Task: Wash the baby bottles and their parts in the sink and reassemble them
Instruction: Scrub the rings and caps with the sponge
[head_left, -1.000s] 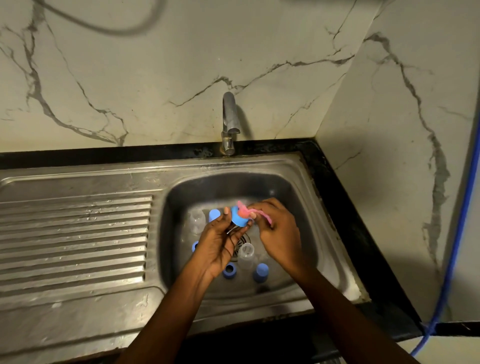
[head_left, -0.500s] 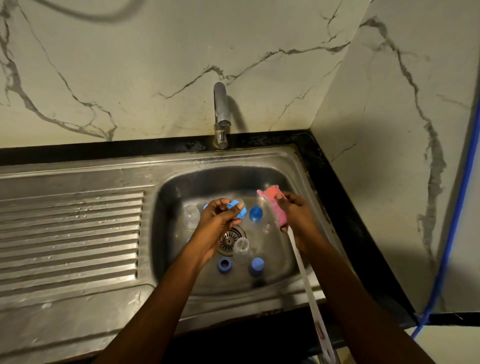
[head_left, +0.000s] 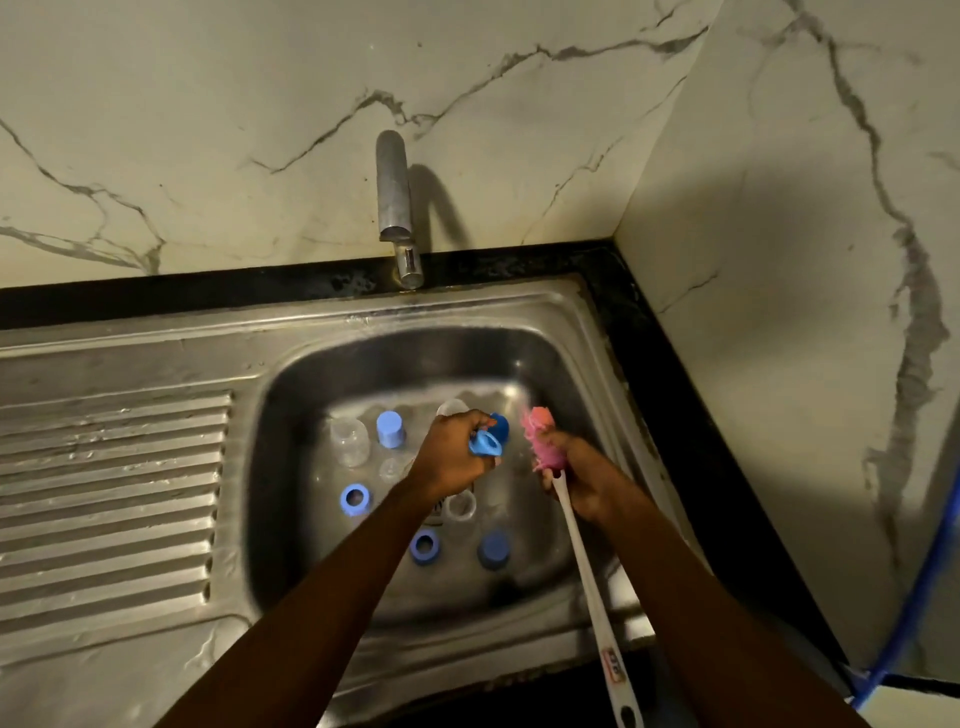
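My left hand pinches a small blue bottle ring over the steel sink. My right hand grips a bottle brush with a pink sponge head and a long white handle, just right of the ring and apart from it. On the basin floor lie a clear bottle, a pale blue cap, a dark blue cap, two blue rings, another blue cap and a clear teat.
A steel tap stands behind the basin against the marble wall. The ribbed draining board lies to the left. A black counter edge and a marble side wall close the right. A blue hose hangs at far right.
The brush has come out of the blue ring and my right hand has drawn it away to the right. My left hand has kept hold of the ring.
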